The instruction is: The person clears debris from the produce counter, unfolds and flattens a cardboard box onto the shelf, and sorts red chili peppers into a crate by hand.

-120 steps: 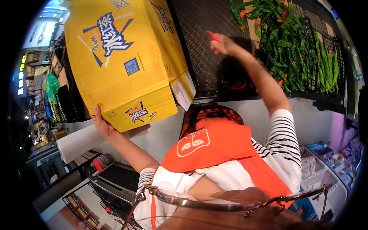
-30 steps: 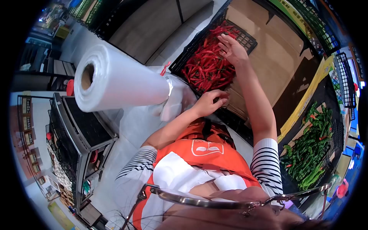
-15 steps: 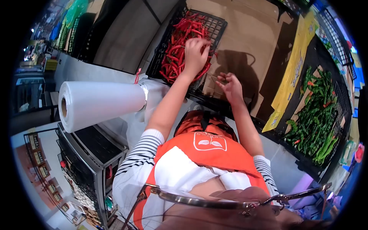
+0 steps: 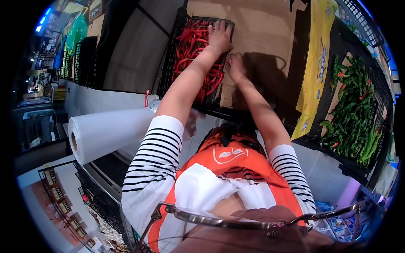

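Compared with 0.5 seconds earlier, the left hand [image 4: 220, 38] has reached farther out and now lies palm down at the far right side of the crate [image 4: 168, 67], over its rim and the red peppers [image 4: 185, 55] beside it; its grip is relaxed, fingers spread apart. The right hand [image 4: 236, 67], which was over the cardboard [image 4: 263, 29] and clear of the crate, has come in to the crate's right edge, fingers bent; a bit of red shows there, but I can't make out whether its grip holds a pepper. The red peppers lie heaped in the crate, thin, glossy and curved. The crate is black plastic with lattice walls; the cardboard beside it is flat, brown and matte. Nearer the person is a smooth white cylinder, the plastic roll [image 4: 109, 130]; well to the right lie wrinkled green peppers [image 4: 352, 101].
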Available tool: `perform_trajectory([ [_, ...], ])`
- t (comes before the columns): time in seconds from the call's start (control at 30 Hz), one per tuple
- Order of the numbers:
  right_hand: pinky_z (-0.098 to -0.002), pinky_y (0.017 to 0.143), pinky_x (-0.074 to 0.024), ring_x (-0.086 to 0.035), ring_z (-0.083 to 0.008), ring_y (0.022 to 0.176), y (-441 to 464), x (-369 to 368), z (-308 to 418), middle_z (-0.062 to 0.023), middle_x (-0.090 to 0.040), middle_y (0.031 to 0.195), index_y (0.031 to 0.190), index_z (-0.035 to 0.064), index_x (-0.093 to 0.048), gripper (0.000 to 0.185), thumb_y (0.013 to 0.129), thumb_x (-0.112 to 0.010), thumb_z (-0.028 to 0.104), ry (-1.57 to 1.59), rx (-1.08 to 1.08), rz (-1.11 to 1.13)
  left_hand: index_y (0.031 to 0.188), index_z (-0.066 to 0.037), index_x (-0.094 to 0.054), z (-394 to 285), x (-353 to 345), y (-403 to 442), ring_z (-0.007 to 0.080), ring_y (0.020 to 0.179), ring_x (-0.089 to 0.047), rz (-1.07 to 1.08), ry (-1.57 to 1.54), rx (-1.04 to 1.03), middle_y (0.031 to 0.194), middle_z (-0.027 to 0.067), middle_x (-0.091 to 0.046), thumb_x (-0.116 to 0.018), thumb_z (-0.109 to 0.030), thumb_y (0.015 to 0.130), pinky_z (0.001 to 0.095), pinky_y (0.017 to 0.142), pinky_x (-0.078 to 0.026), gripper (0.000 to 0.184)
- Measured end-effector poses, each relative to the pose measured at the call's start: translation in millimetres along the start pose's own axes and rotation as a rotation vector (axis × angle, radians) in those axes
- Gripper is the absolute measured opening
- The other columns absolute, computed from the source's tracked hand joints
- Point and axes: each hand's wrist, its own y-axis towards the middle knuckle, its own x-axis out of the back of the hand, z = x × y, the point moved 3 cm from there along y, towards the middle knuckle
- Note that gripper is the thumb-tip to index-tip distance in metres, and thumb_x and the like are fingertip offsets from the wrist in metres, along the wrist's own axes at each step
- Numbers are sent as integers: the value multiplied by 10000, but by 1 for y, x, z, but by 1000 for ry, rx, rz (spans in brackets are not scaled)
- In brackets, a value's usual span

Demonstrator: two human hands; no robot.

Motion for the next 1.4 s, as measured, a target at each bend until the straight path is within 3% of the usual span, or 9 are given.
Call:
perform_trajectory([
  [0.2, -368, 737, -443, -559, -313, 822, 5, 19, -2, -169, -572, 841, 905, 24, -559, 215, 718, -625, 107, -452, -23, 109, 1218, -137, -384, -9, 12, 3, 307, 1215, -289, -117, 57, -40, 1296, 140, -339, -656, -224, 588, 518, 936, -243, 691],
  [0.43, -273, 641, -440, -544, -155, 685, -24, 75, -4, -70, -555, 709, 844, 7, -537, 194, 740, -653, 124, 275, -111, -289, 1235, -153, -395, -1, -4, 0, 318, 1221, -276, -152, 47, -3, 1293, 152, -341, -655, -263, 575, 517, 918, -236, 719],
  [0.63, -258, 628, -433, -516, -115, 672, -31, 66, 15, -38, -562, 729, 844, 9, -562, 234, 716, -682, 163, 321, -313, 30, 1122, -144, -517, 49, 81, -27, 299, 1154, -357, -431, -151, 80, 1179, 108, -451, -664, -247, 638, 463, 902, -298, 516],
  [0.7, -264, 638, -438, -522, -124, 677, -26, 61, 34, -48, -567, 737, 854, -1, -558, 263, 707, -683, 178, 251, -261, 206, 1080, -110, -545, 94, 107, -57, 296, 1082, -436, -754, -91, 205, 1087, 101, -528, -656, -236, 675, 429, 893, -341, 438],
  [0.8, -266, 659, -441, -528, -128, 719, -10, 36, 70, -57, -571, 783, 946, 12, -578, 326, 719, -695, 216, 329, -141, 483, 1097, -99, -545, 142, 97, -114, 304, 1044, -487, -538, -205, 652, 1061, 112, -559, -618, -382, 726, 472, 870, -362, 473],
  [0.9, -261, 673, -437, -526, -126, 753, -1, 26, 120, -59, -571, 832, 1028, 34, -578, 369, 745, -694, 241, 544, -57, 345, 1107, -111, -561, 143, 77, -135, 317, 1021, -522, -108, -162, 810, 1056, 130, -587, -546, -458, 775, 462, 870, -376, 481],
  [0.97, -236, 664, -426, -518, -106, 748, 3, 36, 126, -45, -569, 842, 1063, 45, -575, 365, 780, -668, 256, 599, -134, 228, 1077, -117, -586, 149, 55, -145, 328, 969, -557, -35, -312, 832, 998, 148, -612, -473, -461, 821, 436, 881, -381, 443],
  [1.13, -231, 631, -433, -534, -90, 691, -18, 41, 55, -19, -574, 745, 985, 15, -580, 250, 805, -628, 181, 528, -274, 180, 972, -96, -609, 140, 51, -149, 379, 867, -567, -233, -309, 878, 900, 188, -610, -464, -300, 851, 462, 752, -448, 277],
  [1.4, -235, 668, -450, -587, -118, 696, -68, 32, -16, -65, -604, 788, 968, -14, -548, 213, 830, -580, 144, 304, -405, 332, 915, -94, -619, 135, 53, -150, 388, 796, -579, -297, -268, 887, 816, 188, -617, -471, -290, 842, 471, 713, -457, 256],
])
